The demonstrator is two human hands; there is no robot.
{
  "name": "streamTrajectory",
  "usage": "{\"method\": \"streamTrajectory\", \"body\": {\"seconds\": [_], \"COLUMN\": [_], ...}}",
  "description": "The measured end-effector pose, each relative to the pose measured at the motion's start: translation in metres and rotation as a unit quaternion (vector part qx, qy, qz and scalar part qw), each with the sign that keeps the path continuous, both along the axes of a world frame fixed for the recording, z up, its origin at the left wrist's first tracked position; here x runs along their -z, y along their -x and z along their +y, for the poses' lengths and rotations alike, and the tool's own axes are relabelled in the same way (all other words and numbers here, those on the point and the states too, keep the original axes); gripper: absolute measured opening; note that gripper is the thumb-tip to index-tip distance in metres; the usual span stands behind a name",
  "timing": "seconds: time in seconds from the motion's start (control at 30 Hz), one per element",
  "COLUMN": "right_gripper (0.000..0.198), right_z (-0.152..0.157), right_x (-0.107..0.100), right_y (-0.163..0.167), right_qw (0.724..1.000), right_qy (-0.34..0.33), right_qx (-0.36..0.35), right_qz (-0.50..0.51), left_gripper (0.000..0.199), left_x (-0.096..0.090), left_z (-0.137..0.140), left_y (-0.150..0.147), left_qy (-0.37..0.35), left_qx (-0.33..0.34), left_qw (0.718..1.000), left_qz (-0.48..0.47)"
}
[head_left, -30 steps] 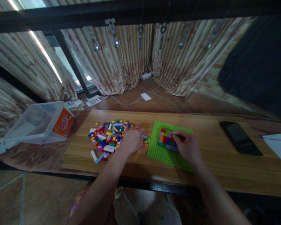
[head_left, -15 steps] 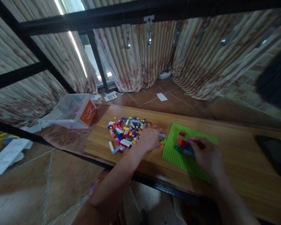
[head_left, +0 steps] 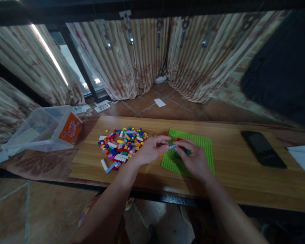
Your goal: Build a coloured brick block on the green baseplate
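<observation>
Between the fingertips of both hands is a small light blue toy brick (head_left: pixel 172 146). My left hand (head_left: pixel 154 149) pinches its left end, and my right hand (head_left: pixel 193 156) pinches its right end. Both hands are closed on it, above the left part of a green studded baseplate (head_left: pixel 205 149). On the plate, mostly hidden behind my right hand, is a cluster of joined bricks; a red brick (head_left: pixel 179 139) and a bit of green show. To the left of my left hand lies a loose pile of multicoloured bricks (head_left: pixel 122 145).
The bricks and plate lie on a wooden board (head_left: pixel 231 179). A black phone (head_left: pixel 263 149) lies to the right, with white paper (head_left: pixel 303 157) beyond it. At the left stands a clear plastic bin (head_left: pixel 45 145) with an orange label. Striped curtains (head_left: pixel 142 61) hang behind.
My left hand has left the brick pile and come to the baseplate. My right hand has moved off the brick cluster to meet it, with the light blue brick between them. The view has shifted right.
</observation>
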State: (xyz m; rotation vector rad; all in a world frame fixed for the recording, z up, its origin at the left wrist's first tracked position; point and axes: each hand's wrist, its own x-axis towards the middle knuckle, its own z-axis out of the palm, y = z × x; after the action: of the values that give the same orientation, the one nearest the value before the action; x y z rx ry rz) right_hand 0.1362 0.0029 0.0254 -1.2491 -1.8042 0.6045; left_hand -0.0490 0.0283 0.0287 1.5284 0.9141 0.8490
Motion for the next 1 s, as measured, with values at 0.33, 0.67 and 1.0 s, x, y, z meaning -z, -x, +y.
{"method": "streamTrajectory", "body": {"seconds": [0.33,0.67,1.0], "right_gripper": [0.023,0.013,0.005], "right_z": [0.005,0.001,0.005], "right_x": [0.003,0.014,0.021], "right_y": [-0.071,-0.06,-0.05], "right_qw": [0.989,0.994,0.989], "right_qy": [0.028,0.042,0.038], "right_qx": [0.145,0.092,0.118], "right_qz": [0.01,-0.042,-0.084], "left_gripper": [0.032,0.031,0.037], "left_x": [0.006,0.013,0.015], "left_z": [0.0,-0.006,-0.009], "left_y": [-0.01,-0.027,-0.028], "left_qy": [-0.047,-0.143,-0.183], "left_qx": [-0.052,-0.037,-0.018], "left_qw": [0.995,0.966,0.947], "left_qz": [0.067,0.21,0.262]}}
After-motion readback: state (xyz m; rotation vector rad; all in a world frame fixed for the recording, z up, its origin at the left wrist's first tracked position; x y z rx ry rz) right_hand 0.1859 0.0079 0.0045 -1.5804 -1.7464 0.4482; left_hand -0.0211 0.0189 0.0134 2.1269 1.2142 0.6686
